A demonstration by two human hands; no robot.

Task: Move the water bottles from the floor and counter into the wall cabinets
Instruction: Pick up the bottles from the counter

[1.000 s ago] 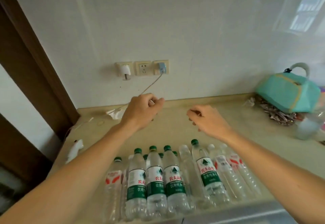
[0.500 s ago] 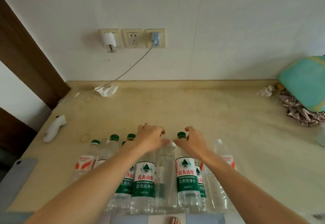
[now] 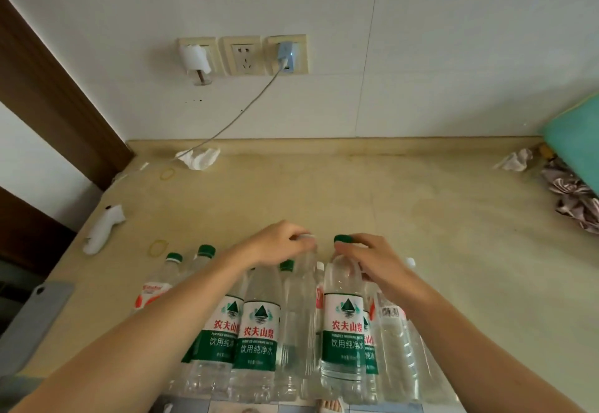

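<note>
Right now both hands are up at the tops of two bottles. The left hand (image 3: 278,244) curls its fingers round the neck of a clear bottle (image 3: 299,315) with a pale cap. The right hand (image 3: 369,258) pinches the neck of a green-cap bottle (image 3: 344,325) with a green and white label. Both bottles stand at the front of the counter (image 3: 389,202), packed tight in a bunch of other water bottles (image 3: 256,331). The wall cabinets are not in view, so I cannot tell how far the bottles must go.

I think a few things could go wrong. The bottles stand so close that they touch, so pulling one up at a slant could knock its neighbours over like skittles. They are right by the front edge, so a bumped one could roll off onto the floor. Each hand holds only the thin top, and a full bottle is heavy, so it could slip or swing. Lifting straight up looks safest.
</note>
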